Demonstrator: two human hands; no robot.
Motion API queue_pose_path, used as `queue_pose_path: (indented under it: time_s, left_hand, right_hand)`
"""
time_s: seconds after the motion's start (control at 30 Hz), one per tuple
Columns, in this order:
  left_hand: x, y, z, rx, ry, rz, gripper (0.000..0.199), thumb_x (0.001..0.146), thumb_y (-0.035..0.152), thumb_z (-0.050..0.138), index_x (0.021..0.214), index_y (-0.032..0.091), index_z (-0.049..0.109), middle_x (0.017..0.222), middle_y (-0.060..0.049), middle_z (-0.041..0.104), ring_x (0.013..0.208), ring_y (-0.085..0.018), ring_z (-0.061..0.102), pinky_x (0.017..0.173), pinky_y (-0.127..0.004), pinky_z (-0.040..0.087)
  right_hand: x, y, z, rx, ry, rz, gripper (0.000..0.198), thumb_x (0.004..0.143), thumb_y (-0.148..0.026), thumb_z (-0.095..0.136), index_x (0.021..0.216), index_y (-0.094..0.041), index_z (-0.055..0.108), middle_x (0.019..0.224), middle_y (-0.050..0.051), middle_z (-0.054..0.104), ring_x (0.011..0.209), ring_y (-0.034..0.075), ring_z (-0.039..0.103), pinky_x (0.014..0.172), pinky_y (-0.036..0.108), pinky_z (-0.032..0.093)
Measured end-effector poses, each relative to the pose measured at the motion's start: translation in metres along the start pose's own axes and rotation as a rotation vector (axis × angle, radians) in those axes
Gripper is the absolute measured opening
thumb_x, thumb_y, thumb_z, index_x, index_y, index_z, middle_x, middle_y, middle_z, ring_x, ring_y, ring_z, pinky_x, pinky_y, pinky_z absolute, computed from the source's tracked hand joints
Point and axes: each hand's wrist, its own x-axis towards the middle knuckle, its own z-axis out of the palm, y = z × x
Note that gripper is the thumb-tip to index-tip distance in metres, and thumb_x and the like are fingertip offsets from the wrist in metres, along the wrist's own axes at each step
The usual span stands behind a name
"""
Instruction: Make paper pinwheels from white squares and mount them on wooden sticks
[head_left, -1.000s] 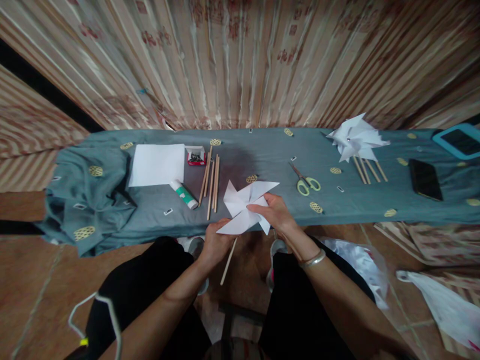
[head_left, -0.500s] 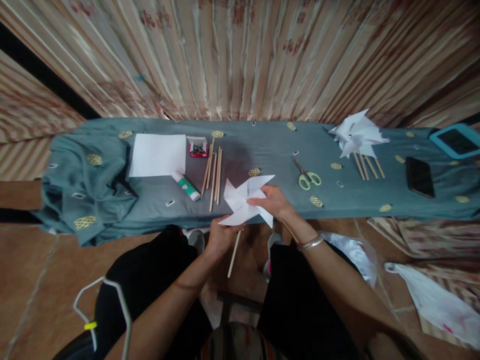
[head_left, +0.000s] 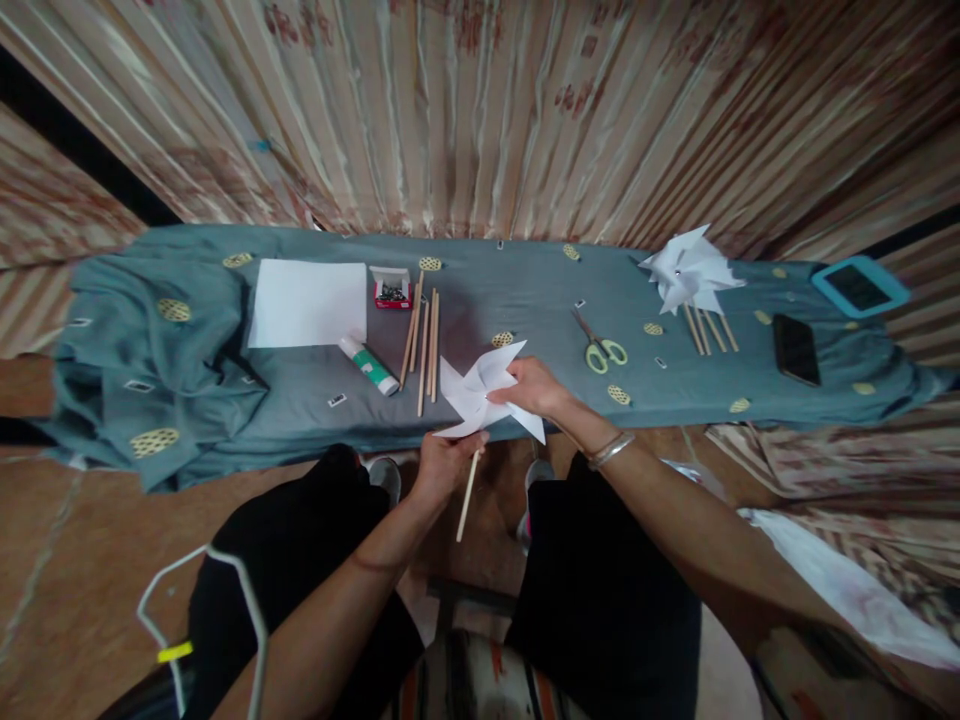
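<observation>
Paper pinwheel (head_left: pixel 474 387) is up over the near edge of the table (head_left: pixel 517 290), left hand (head_left: pixel 446 462) fingers curled round its stick (head_left: pixel 469 500), right hand (head_left: pixel 536 386) pinching the paper near the centre. Loose sticks (head_left: pixel 434 345) just left, scissors (head_left: pixel 598 342) off right, more pinwheels (head_left: pixel 694 275) farther right.

Pleated beige, red-printed curtains (head_left: pixel 442 120) hang behind 1 long, cloth-covered table (head_left: pixel 525 290) above a brown tiled floor (head_left: pixel 105 570).

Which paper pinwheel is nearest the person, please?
The pinwheel held by the left hand and right hand; the other pinwheels lie farther off, near the black phone.
</observation>
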Motion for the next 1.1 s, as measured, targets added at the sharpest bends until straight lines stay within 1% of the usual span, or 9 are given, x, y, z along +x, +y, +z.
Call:
queue_pose_path:
  time_s: [0.1,0.23,0.37,0.5,0.6,0.67,0.93,1.1]
  left_hand:
    - [-0.001,0.002,-0.001,-0.005,0.012,-0.013,0.027,0.046,0.035,0.082,0.046,0.015,0.064,0.046,0.000,0.059,0.047,-0.011,0.047,0.049,-0.025,0.037]
    - [-0.003,0.004,0.000,-0.026,0.021,-0.042,0.027,0.044,0.034,0.084,0.047,0.014,0.065,0.046,0.000,0.059,0.047,-0.010,0.047,0.050,-0.025,0.036]
    - [-0.002,0.003,0.002,-0.071,0.028,-0.098,0.029,0.040,0.032,0.086,0.051,0.013,0.067,0.047,0.001,0.059,0.046,-0.009,0.047,0.050,-0.024,0.035]
    - [-0.001,0.000,0.002,-0.129,0.026,-0.173,0.036,0.036,0.033,0.088,0.058,0.012,0.069,0.050,0.000,0.060,0.047,-0.009,0.049,0.050,-0.024,0.037]
    - [-0.001,0.000,0.001,-0.155,0.009,-0.229,0.040,0.036,0.033,0.090,0.062,0.011,0.070,0.053,-0.002,0.061,0.048,-0.009,0.051,0.051,-0.024,0.038]
    - [-0.001,0.000,0.000,-0.161,0.002,-0.254,0.040,0.036,0.033,0.090,0.062,0.011,0.070,0.052,-0.002,0.060,0.047,-0.008,0.050,0.050,-0.023,0.038]
    - [0.000,0.003,0.001,-0.170,0.003,-0.261,0.037,0.035,0.030,0.091,0.059,0.011,0.069,0.051,-0.001,0.061,0.047,-0.008,0.051,0.050,-0.023,0.038]
    - [0.002,0.003,0.002,-0.179,0.019,-0.268,0.038,0.033,0.027,0.091,0.060,0.011,0.069,0.053,0.000,0.062,0.049,-0.008,0.052,0.051,-0.023,0.038]
  right_hand:
    - [0.001,-0.001,-0.002,-0.033,-0.020,-0.014,0.008,0.057,-0.022,0.079,0.062,-0.019,0.073,0.059,-0.002,0.068,0.060,0.015,0.060,0.055,0.023,0.041]
    - [0.003,-0.002,-0.004,-0.072,-0.040,-0.027,0.008,0.057,-0.022,0.078,0.061,-0.019,0.073,0.059,-0.002,0.067,0.060,0.016,0.060,0.056,0.023,0.041]
    - [0.004,-0.003,-0.006,-0.101,-0.052,-0.034,0.009,0.056,-0.023,0.079,0.059,-0.020,0.071,0.057,-0.003,0.064,0.058,0.014,0.058,0.055,0.023,0.040]
    - [0.005,-0.004,-0.007,-0.107,-0.062,-0.020,0.011,0.055,-0.024,0.080,0.057,-0.019,0.070,0.054,-0.003,0.062,0.056,0.014,0.056,0.055,0.023,0.040]
    - [0.006,-0.005,-0.007,-0.088,-0.082,-0.009,0.011,0.056,-0.024,0.079,0.056,-0.018,0.069,0.053,-0.003,0.061,0.054,0.013,0.055,0.054,0.023,0.039]
    - [0.008,-0.005,-0.007,-0.069,-0.095,-0.002,0.011,0.056,-0.023,0.079,0.056,-0.018,0.069,0.052,-0.003,0.060,0.053,0.013,0.053,0.052,0.023,0.038]
    - [0.012,0.002,-0.004,-0.002,-0.105,-0.014,0.009,0.055,-0.020,0.078,0.058,-0.018,0.070,0.056,-0.003,0.064,0.053,0.012,0.054,0.050,0.022,0.037]
    - [0.014,0.005,-0.001,-0.007,-0.106,0.001,0.009,0.055,-0.020,0.078,0.061,-0.018,0.071,0.058,-0.002,0.065,0.053,0.012,0.055,0.050,0.022,0.038]
